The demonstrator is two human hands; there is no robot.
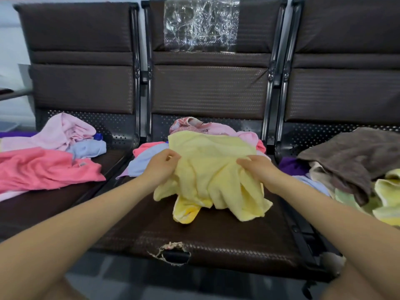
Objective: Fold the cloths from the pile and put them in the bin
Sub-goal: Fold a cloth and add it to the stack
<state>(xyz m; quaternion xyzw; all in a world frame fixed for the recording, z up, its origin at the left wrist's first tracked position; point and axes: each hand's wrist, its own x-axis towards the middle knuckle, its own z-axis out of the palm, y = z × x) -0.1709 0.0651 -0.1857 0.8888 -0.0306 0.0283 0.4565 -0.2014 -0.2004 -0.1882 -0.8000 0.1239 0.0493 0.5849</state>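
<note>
A crumpled pale yellow cloth [213,169] is held above the middle seat [216,234] of a row of brown chairs. My left hand [161,164] pinches its left edge. My right hand [257,167] grips a bunch of it on the right. The cloth's lower folds hang down and touch the seat. Behind it lies a pile of pink, lilac and patterned cloths [199,128]. No bin is in view.
Pink, light pink and lilac cloths [47,167] cover the left seat. On the right seat lie a brown towel [350,156], purple cloth and pale yellow-green cloths [387,195]. The middle seat's front edge is torn [173,252]. Clear plastic [201,24] is taped to the middle backrest.
</note>
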